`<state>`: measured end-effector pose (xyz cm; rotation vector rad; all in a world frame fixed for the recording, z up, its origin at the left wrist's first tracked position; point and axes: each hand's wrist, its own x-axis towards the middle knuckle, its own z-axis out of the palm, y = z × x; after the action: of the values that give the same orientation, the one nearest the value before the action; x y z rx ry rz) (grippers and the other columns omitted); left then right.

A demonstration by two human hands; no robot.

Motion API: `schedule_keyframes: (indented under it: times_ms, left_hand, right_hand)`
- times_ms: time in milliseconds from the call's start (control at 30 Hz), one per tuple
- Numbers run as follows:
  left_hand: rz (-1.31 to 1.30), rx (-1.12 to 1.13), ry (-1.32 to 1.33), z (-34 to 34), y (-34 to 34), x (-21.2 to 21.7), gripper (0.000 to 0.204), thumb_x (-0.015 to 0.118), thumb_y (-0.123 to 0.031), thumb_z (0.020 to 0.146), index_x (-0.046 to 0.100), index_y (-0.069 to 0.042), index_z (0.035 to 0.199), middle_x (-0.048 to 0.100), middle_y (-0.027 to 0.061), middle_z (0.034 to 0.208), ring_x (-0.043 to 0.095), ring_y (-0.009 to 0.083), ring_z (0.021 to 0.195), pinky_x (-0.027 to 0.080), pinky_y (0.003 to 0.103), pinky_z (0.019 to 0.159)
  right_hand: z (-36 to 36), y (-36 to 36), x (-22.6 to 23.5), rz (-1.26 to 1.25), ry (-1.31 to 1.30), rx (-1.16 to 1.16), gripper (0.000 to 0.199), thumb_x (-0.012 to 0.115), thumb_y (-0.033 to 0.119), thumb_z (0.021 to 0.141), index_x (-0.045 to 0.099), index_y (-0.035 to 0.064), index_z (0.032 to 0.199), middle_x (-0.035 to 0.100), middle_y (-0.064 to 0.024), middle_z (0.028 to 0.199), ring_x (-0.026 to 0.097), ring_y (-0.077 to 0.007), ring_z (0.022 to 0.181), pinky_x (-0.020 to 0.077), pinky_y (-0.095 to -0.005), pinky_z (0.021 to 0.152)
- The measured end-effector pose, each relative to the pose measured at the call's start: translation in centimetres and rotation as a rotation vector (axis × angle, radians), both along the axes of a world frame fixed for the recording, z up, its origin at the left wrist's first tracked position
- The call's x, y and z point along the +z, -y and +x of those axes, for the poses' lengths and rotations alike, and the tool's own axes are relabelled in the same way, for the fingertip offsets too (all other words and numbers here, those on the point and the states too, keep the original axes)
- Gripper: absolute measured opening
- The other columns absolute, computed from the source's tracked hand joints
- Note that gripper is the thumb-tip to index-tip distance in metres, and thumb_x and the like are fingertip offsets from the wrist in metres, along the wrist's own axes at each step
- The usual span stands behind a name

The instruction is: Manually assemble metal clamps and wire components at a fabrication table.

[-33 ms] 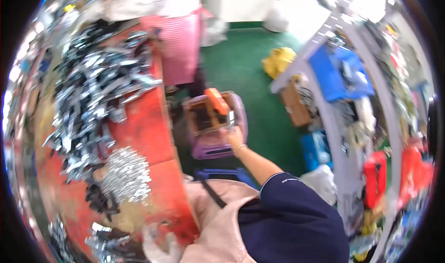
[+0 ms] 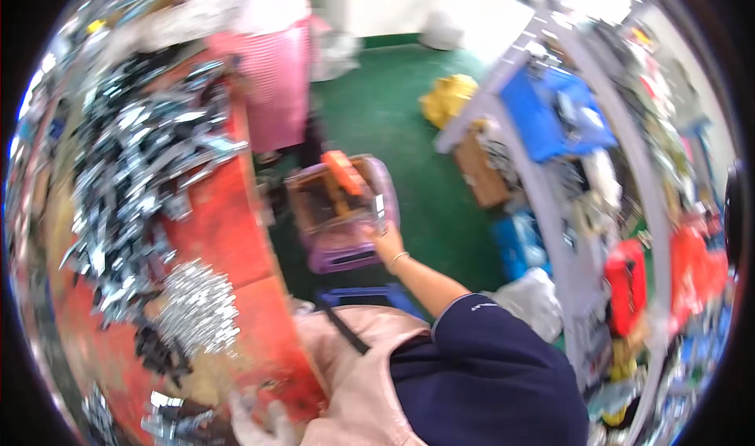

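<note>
My right hand (image 2: 386,244) reaches out over the near right side of a purple plastic crate (image 2: 343,261). Its fingers are closed around something small; a silvery end (image 2: 379,208) shows above them, too blurred to name. Inside the crate lie an orange block-like object (image 2: 343,172) and a brown open box (image 2: 318,198). My left hand (image 2: 263,424), in what looks like a pale glove, is low by the near edge of the red worktable (image 2: 263,312). Its thumb and a finger stand apart with nothing visible between them. Beside it are shiny metal strips (image 2: 179,421).
Metal strips (image 2: 149,163) pile up on the table's left, above small silvery parts (image 2: 200,308). A blue stool-like frame (image 2: 370,295) stands below the crate. Grey shelving (image 2: 535,171) on the right carries a blue bin (image 2: 554,116). A yellow bag (image 2: 448,100) lies on the green floor.
The whole view has shifted, so table, crate and shelving sit slightly further left. My right hand stays at the crate, its fingers still closed.
</note>
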<state>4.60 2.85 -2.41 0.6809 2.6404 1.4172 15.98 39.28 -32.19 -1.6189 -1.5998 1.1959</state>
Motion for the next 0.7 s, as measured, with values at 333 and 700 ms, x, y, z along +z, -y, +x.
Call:
schedule_keyframes:
  times_ms: [333,700]
  left_hand:
    - [-0.476,-0.41,-0.061,-0.1,-3.8,6.1,0.069,0.069,-0.026,0.09,0.036,0.003,0.144,0.051,0.0227,0.131,0.055,0.0306,0.113,0.047,0.038,0.098]
    - [-0.422,-0.593,-0.208,0.8,-9.8,8.5,0.064,0.066,-0.007,0.087,0.037,0.004,0.143,0.049,0.0192,0.135,0.052,0.0268,0.119,0.046,0.035,0.1]
  right_hand:
    - [33.8,7.9,-4.9,-0.519,-0.22,-0.631,0.044,0.069,0.005,0.082,0.039,0.0077,0.114,0.056,-0.0073,0.079,0.059,-0.0155,0.058,0.0535,-0.0338,0.045]
    - [46.2,-17.2,15.2,0.189,-0.825,-0.937,0.056,0.071,0.036,0.087,0.04,0.0006,0.118,0.055,-0.0134,0.107,0.061,-0.0282,0.084,0.0574,-0.0401,0.077]
